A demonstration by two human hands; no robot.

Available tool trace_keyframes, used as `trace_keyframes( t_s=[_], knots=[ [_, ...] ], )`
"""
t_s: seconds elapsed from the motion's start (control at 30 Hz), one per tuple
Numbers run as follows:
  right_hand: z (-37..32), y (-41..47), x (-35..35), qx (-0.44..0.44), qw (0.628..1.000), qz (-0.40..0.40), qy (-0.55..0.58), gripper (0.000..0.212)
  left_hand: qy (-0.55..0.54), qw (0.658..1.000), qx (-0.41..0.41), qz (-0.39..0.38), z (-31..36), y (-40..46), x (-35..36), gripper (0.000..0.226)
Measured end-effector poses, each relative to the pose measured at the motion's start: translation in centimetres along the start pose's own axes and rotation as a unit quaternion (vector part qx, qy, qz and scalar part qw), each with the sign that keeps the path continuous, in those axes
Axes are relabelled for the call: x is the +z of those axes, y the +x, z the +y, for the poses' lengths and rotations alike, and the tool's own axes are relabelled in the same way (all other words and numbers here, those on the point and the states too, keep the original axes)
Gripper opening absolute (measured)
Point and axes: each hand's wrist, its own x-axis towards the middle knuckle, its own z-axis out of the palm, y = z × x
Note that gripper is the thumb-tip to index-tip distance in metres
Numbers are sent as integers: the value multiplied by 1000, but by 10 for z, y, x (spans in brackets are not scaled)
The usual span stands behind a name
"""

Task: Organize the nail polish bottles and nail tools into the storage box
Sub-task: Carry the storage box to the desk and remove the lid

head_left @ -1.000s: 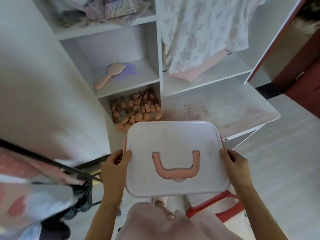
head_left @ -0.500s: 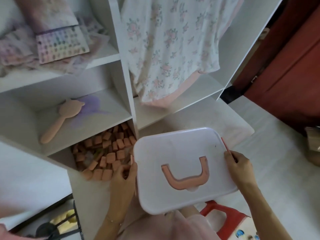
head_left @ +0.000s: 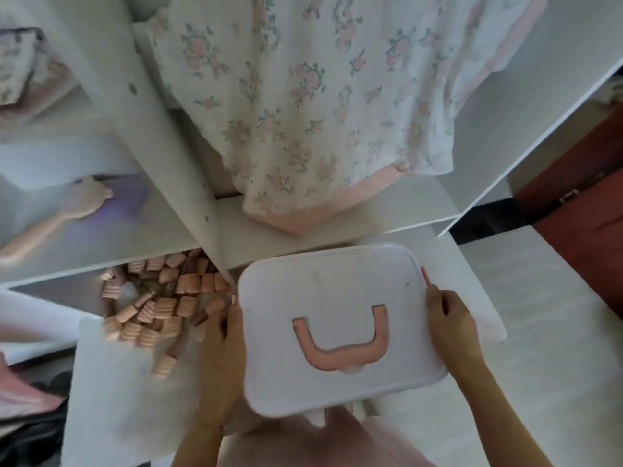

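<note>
A white storage box (head_left: 337,298) with its lid closed and a pink U-shaped handle (head_left: 340,342) is held level in front of me. My left hand (head_left: 219,348) grips its left edge and my right hand (head_left: 451,318) grips its right edge by a pink latch. The box hovers just in front of the white shelf unit's lower shelf (head_left: 387,214). No nail polish bottles or nail tools are visible; the inside of the box is hidden.
A floral garment (head_left: 320,112) hangs over the shelf behind the box. A lower left compartment holds several pink ribbed blocks (head_left: 158,298). A pink hairbrush (head_left: 57,214) lies on the shelf above them. A dark red door (head_left: 580,214) stands at the right.
I have moved closer to the shelf unit, carrying the box forward toward the lower shelf. Both hands keep the same grip on the box's sides.
</note>
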Motion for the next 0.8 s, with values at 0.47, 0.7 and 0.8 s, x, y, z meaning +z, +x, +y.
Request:
trace_keyframes(
  t_s=[0.47,0.7,0.8],
  knots=[
    [-1,64,-14,-38,987,-153,37,36,69,994,-1,79,13,-12,25,31],
    [4,73,-13,-38,991,-128,18,41,75,991,8,109,6,-5,23,30],
    [0,79,-17,-44,992,-115,-17,20,63,992,-19,110,4,1,23,24]
  ],
)
